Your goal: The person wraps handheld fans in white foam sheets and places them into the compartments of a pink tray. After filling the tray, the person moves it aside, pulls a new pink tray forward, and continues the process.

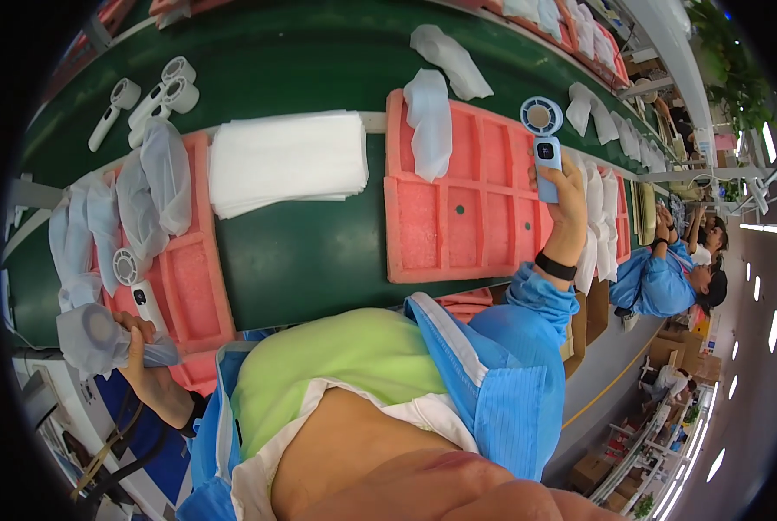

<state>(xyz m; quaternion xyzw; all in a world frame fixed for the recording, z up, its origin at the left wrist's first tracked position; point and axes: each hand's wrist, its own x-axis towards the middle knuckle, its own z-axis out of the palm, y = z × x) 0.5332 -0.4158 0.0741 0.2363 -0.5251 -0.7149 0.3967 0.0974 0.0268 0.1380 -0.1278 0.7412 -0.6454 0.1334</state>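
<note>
My right hand (569, 198) is closed around the handle of a light blue handheld fan (547, 156), held upright over the right edge of a pink divided foam tray (458, 230). At the lower left, my left hand (145, 373) grips a handheld fan in a translucent sleeve (93, 337). A bare white handheld fan (144, 300) is right beside those fingers; whether they touch it I cannot tell. Another pink foam tray (193, 300) lies there, with several sleeved fans (164, 178) across it. One sleeved fan (429, 126) rests on the right tray's far corner.
A stack of white sleeves (289, 161) lies between the trays on the green work surface (293, 252). Several white fans (178, 91) stand at the far left, and a loose sleeved piece (451, 61) lies farther back. A co-worker in blue (658, 280) is at the right.
</note>
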